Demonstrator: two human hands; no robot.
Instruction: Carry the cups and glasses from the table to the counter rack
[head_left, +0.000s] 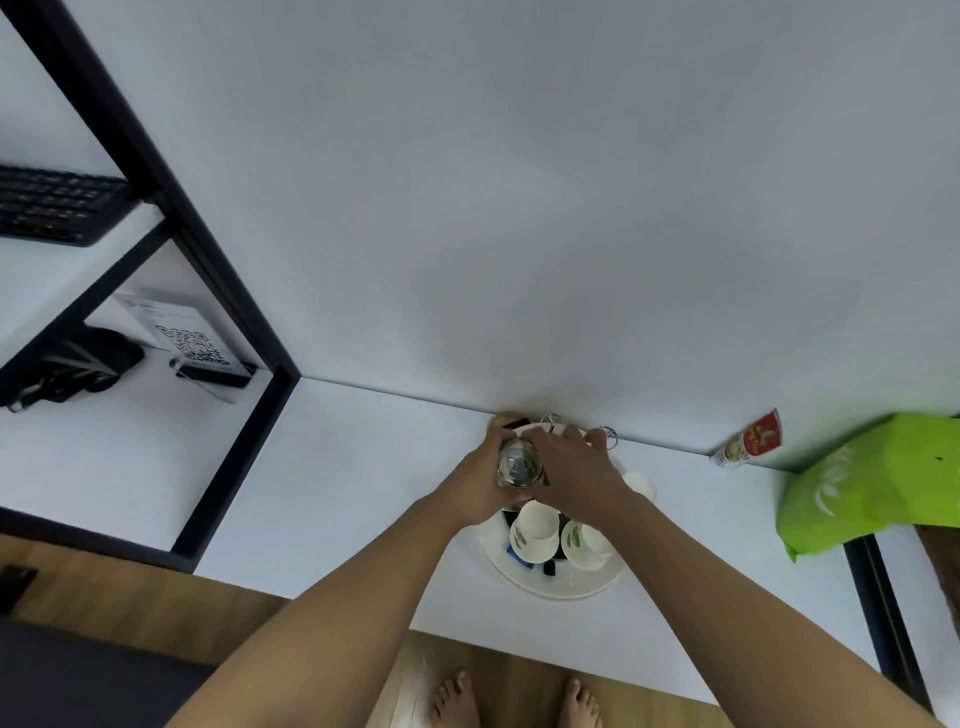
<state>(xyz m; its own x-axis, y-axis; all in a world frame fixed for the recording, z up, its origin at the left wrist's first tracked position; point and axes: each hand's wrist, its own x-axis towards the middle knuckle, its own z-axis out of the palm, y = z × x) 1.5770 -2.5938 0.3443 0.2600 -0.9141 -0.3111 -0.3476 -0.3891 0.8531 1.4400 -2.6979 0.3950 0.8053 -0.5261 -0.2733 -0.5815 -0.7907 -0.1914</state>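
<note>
While the left hand (480, 480) grips the glass (515, 464) above the round rack (550, 590) holding 2 cups (535, 531), the right hand (574, 467) steadies it with spread fingers; slick, breakable, best held around its sides.

Both hands over round white rack (550, 590) on white worktop (363, 499). Left hand (480, 480) holds clear glass (517, 464); right hand (576, 475) touches it, fingers reaching to rack's far wire loops. Two white cups (535, 530) inverted on rack. Green bag (872, 483) at right.
</note>
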